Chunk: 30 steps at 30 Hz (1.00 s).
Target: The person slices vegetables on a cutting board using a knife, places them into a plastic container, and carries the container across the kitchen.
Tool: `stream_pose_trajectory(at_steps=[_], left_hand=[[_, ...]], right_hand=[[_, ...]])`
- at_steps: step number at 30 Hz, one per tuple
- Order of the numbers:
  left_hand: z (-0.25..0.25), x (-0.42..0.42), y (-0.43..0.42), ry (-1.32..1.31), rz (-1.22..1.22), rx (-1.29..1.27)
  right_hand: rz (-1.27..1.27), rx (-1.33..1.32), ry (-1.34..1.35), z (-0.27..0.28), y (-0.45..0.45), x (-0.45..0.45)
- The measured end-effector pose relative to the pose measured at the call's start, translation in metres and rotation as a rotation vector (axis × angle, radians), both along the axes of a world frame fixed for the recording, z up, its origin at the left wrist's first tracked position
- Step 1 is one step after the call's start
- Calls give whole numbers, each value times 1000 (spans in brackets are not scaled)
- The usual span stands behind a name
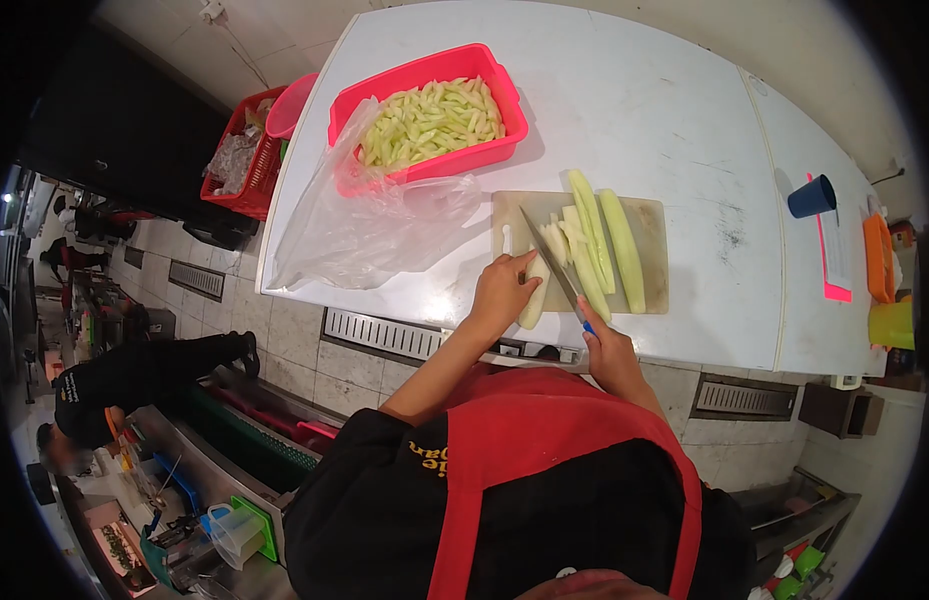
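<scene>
My left hand (502,292) is closed on a pale peeled cucumber piece (534,290) at the left side of the cutting board (649,225). In my right hand (608,348) is the blue handle of a kitchen knife (547,252), its blade slanting across the board just right of that piece. Cut cucumber strips (564,238) lie beside the blade. Further right are long peeled cucumber lengths (622,250), one with its cut face showing. A small white item (507,238), too small to name, rests at the board's left edge.
A pink tub (499,150) of cut cucumber pieces (429,125) stands at the back left, with a clear plastic bag (369,235) draped over its corner. A blue cup (810,198) and orange basket (877,258) are at the right. Another person (114,390) works at the lower left.
</scene>
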<state>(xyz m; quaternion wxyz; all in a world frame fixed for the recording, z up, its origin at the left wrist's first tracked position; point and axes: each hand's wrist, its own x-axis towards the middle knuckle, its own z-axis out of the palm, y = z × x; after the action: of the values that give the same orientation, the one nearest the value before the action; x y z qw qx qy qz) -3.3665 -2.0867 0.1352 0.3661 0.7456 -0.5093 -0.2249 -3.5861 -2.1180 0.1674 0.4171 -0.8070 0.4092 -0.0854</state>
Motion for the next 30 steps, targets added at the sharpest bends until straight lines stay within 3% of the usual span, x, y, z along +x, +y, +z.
stream_pose_trajectory(at_steps=[4,13,22,25,30], left_hand=[[-1,-1,-3,-1,33,-38],[2,-3,-4,12,35,-38],[14,3,-1,2,-45,122],[7,1,1,86,-8,98],[2,-1,-1,37,32,38]], right_hand=[[90,-125,43,3,0,-8],[120,-61,83,24,-1,-17],[103,-73,55,-6,-5,-6],[84,-76,-42,-12,-4,-5],[112,-102,33,7,-3,-10]])
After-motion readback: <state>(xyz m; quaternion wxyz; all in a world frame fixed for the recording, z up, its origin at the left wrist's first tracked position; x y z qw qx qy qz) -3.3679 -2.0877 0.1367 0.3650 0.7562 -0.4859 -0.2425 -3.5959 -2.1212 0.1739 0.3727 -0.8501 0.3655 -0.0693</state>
